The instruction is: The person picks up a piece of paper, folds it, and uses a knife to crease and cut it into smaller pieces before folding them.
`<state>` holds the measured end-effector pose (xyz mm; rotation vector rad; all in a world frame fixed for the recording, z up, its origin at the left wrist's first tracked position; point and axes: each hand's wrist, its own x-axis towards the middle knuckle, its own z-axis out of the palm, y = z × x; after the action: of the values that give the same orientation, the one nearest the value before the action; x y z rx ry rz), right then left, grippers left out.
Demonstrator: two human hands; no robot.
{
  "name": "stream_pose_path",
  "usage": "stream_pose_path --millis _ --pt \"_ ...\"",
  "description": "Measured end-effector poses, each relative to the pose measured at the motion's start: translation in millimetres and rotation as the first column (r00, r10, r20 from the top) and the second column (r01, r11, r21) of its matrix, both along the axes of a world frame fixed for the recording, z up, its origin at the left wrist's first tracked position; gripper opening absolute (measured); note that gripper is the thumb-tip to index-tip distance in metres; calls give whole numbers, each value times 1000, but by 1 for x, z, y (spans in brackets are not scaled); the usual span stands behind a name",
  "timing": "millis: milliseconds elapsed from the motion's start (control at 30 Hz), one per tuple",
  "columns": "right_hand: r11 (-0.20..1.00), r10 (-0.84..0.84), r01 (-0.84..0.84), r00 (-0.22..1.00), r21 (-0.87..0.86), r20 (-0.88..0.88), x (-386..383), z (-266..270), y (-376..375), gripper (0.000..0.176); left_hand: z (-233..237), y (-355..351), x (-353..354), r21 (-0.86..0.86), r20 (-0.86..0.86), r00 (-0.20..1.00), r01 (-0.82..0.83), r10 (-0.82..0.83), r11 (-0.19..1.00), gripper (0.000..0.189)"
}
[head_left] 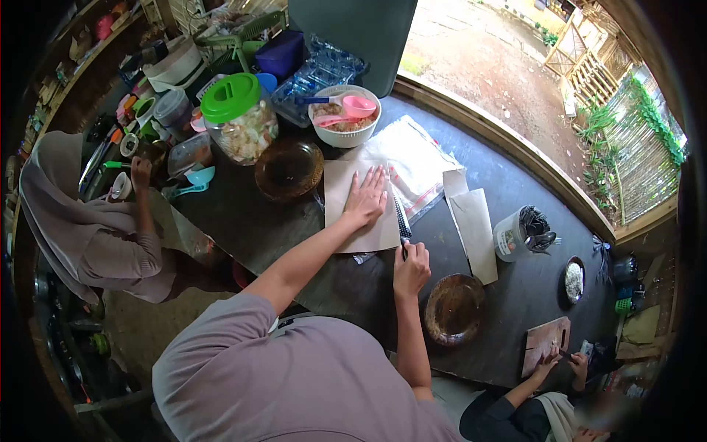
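Note:
My left hand (366, 198) lies flat with its fingers spread on a sheet of brown paper (345, 183). Close to the sheet's lower right corner, my right hand (412, 271) is closed round the dark handle of a knife (401, 219). The patterned blade points away from me along the paper's right edge, partly hidden by it. White plastic-wrapped sheets (412, 158) lie just beyond, and cut brown paper strips (472, 225) are to the right. One brown round plate (289, 170) sits left of the paper, another (455, 309) right of my right hand.
A green-lidded jar (239, 121) and a white bowl (344, 129) with pink ladles stand at the back. Right is a cutlery tub (519, 236). One person stands at far left; another works at a cutting board (541, 342) at lower right.

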<state>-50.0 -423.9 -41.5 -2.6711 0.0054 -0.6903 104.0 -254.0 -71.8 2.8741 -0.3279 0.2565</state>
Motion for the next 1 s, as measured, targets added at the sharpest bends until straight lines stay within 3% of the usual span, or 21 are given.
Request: stream_pose_path --millis 67,167,267,467,533,700,767,800,900,967,1000 --pt "1000 15 -15 1000 19 15 -1 3 0 14 -1 3 8 -114 -68 998 -27 19 993 66" --pt "999 36 -36 999 26 3 12 9 3 12 2 5 9 -129 -84 996 -12 1 992 62" --pt "998 50 -49 998 33 -38 30 -1 8 10 -4 6 8 -134 10 1000 11 -9 991 58" --pt "999 -35 35 999 -2 -24 23 -11 20 11 -11 1 3 -98 101 992 -63 73 993 57" --pt "993 -113 115 992 -30 55 15 -10 18 13 -6 2 -3 -85 65 995 -64 70 994 58" --pt "993 -119 120 989 -7 90 -2 -7 1 17 6 -1 9 -25 106 992 -68 71 997 56" --pt "994 -112 113 988 -6 103 -5 -3 -3 18 6 1 26 -185 50 998 -36 46 982 53" --pt "994 -113 113 989 4 95 -7 -2 -6 18 10 0 23 -185 50 998 -33 43 982 53" --pt "994 -107 105 991 25 84 -10 1 -13 18 20 1 20 -97 148 989 -9 24 995 58" --pt "992 -120 118 990 32 72 -13 4 -14 18 24 -2 19 -176 -12 1000 -26 24 984 83" --pt "992 -124 122 990 34 63 -18 4 -14 18 16 -3 15 -174 -20 1000 -24 21 985 83"
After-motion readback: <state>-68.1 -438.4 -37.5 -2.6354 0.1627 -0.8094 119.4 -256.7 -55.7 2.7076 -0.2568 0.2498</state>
